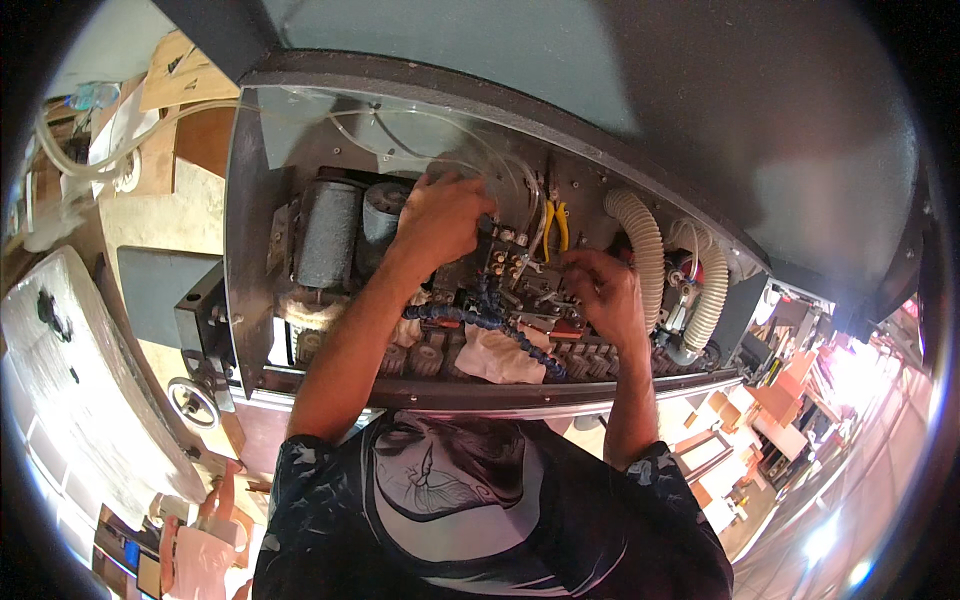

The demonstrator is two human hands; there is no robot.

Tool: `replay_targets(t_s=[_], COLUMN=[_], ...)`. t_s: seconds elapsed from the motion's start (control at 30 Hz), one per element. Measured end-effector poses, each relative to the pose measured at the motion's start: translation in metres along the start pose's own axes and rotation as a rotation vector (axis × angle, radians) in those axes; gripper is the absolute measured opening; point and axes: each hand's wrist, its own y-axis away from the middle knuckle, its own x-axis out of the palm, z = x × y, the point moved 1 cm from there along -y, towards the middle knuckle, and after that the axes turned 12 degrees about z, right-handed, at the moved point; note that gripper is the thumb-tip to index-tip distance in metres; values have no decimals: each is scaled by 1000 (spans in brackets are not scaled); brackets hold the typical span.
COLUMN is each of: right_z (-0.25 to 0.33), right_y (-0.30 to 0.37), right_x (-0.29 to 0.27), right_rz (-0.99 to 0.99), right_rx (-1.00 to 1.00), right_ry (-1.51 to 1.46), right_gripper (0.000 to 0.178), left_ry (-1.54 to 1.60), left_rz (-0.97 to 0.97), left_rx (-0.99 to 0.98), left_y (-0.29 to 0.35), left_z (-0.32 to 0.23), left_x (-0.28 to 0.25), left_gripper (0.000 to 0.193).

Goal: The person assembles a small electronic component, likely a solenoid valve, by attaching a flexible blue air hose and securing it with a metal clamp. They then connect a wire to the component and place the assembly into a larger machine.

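Observation:
Both my hands are inside an open machine housing (250,230). My left hand (445,215) reaches in beside a grey cylindrical motor (382,208); its fingers bend down away from view, and their tips are hidden. To the right, my right hand (605,285) has its fingers curled in over small metal parts (545,290), and whatever may be between them cannot be made out. Yellow-handled pliers (556,228) stand between the hands, nearer the right one. A block with brass fittings (502,262) sits between my hands, and blue-black segmented hose (490,315) runs in front of it.
A larger grey motor (327,235) fills the housing's left side. Ribbed beige hoses (650,260) curve at the right. A pale cloth (500,355) lies along the front over a row of blocks. Thin clear tubing (400,140) loops behind. A handwheel (192,402) sticks out at left.

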Motion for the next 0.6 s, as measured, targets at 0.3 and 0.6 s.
replay_targets(t_s=[0.3,0.6], right_z=[47,53], right_y=[-4,-28], right_x=[-14,27], right_rz=[-76,-239], right_rx=[-245,-259], right_ry=[-68,267], right_gripper=[13,11], left_ry=[38,32], left_rz=[16,43], left_rx=[-1,-39], left_y=[-2,0], left_z=[4,1], left_x=[9,3], left_gripper=[41,43])
